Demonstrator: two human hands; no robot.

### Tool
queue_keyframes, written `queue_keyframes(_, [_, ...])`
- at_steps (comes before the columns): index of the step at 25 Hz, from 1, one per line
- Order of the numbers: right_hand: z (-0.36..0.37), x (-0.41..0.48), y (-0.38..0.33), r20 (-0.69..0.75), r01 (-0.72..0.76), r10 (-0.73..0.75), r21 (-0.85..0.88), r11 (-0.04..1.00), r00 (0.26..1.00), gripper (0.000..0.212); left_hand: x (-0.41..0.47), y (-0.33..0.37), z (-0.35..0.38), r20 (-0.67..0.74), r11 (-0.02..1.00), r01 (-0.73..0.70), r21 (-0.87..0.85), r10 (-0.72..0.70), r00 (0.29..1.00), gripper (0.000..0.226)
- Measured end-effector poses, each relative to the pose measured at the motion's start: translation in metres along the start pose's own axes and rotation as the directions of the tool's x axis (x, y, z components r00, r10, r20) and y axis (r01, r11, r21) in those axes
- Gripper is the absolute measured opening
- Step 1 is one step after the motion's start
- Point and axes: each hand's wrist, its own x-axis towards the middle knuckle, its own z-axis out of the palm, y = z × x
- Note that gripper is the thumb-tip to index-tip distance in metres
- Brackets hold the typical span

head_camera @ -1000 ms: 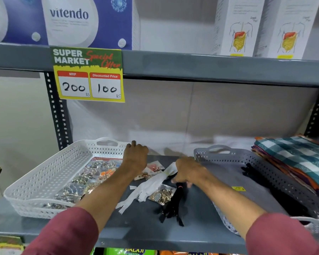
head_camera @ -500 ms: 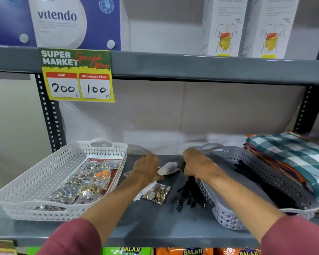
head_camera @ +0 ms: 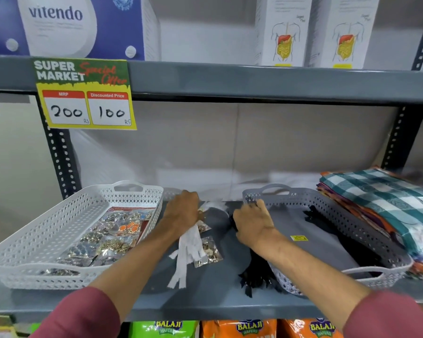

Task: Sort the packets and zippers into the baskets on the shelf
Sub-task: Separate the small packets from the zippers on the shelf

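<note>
white zippers (head_camera: 188, 252) under left hand (head_camera: 181, 212)

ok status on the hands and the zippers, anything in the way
Left hand shut on white zippers. Right hand on black zippers beside grey basket. Loose packet beside the white ones.

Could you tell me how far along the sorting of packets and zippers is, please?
Many packets already lie in the white basket. The left hand holds white zippers; the right hand holds black zippers at the grey basket. A loose packet remains on the shelf.
</note>
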Motion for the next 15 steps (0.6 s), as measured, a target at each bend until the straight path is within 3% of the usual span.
queue_keyframes(3, [-0.015,0.000,0.016,-0.141,0.013,0.025,0.259,0.966,0.990,0.027,0.008,0.005,-0.024,-0.013,0.982,0.047,-0.182,-0.050,0.999,0.034])
queue_keyframes(6, [-0.026,0.004,0.036,-0.209,0.010,0.089,0.430,0.903,0.974,0.019,0.009,0.029,-0.037,-0.044,0.968,0.026,-0.248,-0.038,0.998,0.031])
queue_keyframes(11, [-0.026,0.005,0.048,-0.237,0.010,0.139,0.535,0.845,0.961,0.019,-0.001,0.069,-0.005,0.029,0.982,-0.010,-0.188,0.016,0.999,0.036])
queue_keyframes(15, [-0.011,0.001,0.036,-0.223,0.044,0.095,0.549,0.835,0.970,0.021,-0.016,0.073,0.028,0.105,0.961,0.025,-0.276,0.004,0.994,0.031])
